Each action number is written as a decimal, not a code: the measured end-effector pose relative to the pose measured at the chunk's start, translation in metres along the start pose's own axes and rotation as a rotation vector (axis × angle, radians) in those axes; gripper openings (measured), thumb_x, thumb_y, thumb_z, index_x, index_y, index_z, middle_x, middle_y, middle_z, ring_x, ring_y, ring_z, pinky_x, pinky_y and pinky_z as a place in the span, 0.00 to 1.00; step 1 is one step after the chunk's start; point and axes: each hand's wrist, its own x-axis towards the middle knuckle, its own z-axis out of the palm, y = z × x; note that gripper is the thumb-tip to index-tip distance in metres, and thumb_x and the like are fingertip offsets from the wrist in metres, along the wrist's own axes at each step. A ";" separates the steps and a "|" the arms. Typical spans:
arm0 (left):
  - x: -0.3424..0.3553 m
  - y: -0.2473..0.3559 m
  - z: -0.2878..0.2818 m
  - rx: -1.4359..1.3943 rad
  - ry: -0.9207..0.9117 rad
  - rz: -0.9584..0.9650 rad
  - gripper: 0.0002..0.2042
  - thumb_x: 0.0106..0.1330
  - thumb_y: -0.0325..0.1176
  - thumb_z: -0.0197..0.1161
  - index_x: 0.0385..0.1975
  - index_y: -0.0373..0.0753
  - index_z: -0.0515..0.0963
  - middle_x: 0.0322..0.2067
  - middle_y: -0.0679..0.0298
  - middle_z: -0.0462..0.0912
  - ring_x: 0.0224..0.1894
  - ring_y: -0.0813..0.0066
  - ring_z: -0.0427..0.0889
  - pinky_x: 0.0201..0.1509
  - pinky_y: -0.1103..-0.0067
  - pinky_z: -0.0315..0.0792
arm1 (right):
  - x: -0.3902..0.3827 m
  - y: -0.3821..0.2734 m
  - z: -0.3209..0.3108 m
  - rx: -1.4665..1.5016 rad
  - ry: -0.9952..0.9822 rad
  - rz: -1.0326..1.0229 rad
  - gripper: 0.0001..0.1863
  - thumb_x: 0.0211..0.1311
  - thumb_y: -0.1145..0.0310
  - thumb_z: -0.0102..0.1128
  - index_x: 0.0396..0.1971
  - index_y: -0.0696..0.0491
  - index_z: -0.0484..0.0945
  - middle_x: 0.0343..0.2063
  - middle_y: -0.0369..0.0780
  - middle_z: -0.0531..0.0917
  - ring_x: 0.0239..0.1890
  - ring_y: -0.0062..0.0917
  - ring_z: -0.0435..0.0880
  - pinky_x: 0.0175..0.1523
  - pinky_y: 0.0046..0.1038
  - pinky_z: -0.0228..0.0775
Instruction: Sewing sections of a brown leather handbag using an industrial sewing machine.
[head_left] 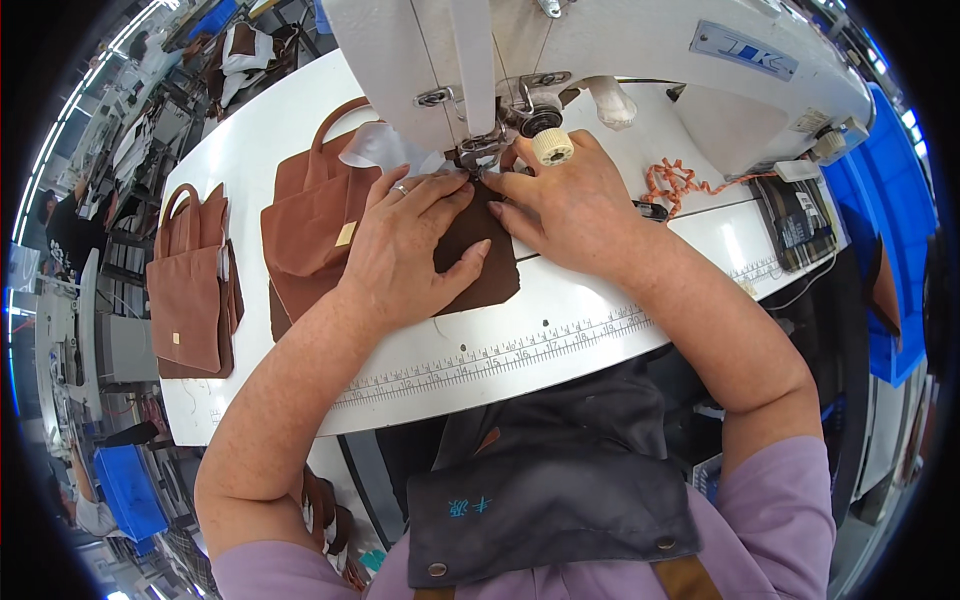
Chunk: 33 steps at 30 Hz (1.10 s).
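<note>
A dark brown piece of material [480, 262] lies on the white sewing table under the presser foot [484, 150] of a sewing machine. Flat on it rests my left hand [408, 235], a ring on one finger, thumb spread and fingertips just left of the foot. At the foot's right side, my right hand [580, 205] has its thumb and fingers closed on the edge of the dark brown piece. Left of my left hand is a reddish-brown bag piece [315, 220] with a handle and a small pale tag. A translucent white sheet [385, 148] sits behind my left fingers.
More brown handled bag pieces [190, 290] overhang the table's left edge. A printed ruler scale [500, 358] runs along the front. Tangled orange-and-white cord [675, 185] and a dark checked pouch [795, 222] lie right. A blue bin [890, 250] stands beyond the table.
</note>
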 end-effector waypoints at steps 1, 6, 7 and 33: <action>0.000 -0.003 -0.001 -0.023 0.000 0.019 0.23 0.56 0.38 0.69 0.48 0.29 0.81 0.53 0.54 0.80 0.58 0.60 0.78 0.71 0.57 0.60 | 0.000 0.000 0.001 0.001 0.009 -0.004 0.12 0.55 0.59 0.67 0.35 0.49 0.88 0.30 0.36 0.79 0.40 0.28 0.77 0.45 0.34 0.66; 0.002 -0.008 -0.002 -0.049 -0.009 0.057 0.22 0.56 0.37 0.69 0.48 0.30 0.80 0.53 0.54 0.80 0.58 0.58 0.78 0.70 0.59 0.62 | 0.000 0.001 0.002 0.005 -0.015 0.005 0.12 0.56 0.58 0.67 0.35 0.49 0.87 0.31 0.36 0.79 0.40 0.28 0.76 0.45 0.33 0.66; 0.002 -0.009 -0.001 -0.033 -0.002 0.059 0.22 0.56 0.37 0.69 0.48 0.30 0.80 0.52 0.54 0.80 0.58 0.58 0.78 0.70 0.59 0.62 | 0.000 0.001 0.002 0.001 0.000 0.000 0.12 0.56 0.58 0.67 0.35 0.49 0.87 0.31 0.36 0.79 0.40 0.28 0.76 0.45 0.33 0.66; 0.031 -0.089 -0.030 0.299 -0.154 0.337 0.18 0.62 0.44 0.64 0.50 0.45 0.84 0.49 0.61 0.80 0.49 0.61 0.78 0.54 0.68 0.70 | 0.000 0.003 0.002 0.155 0.041 -0.056 0.08 0.54 0.68 0.64 0.34 0.48 0.88 0.30 0.37 0.78 0.38 0.30 0.78 0.42 0.33 0.67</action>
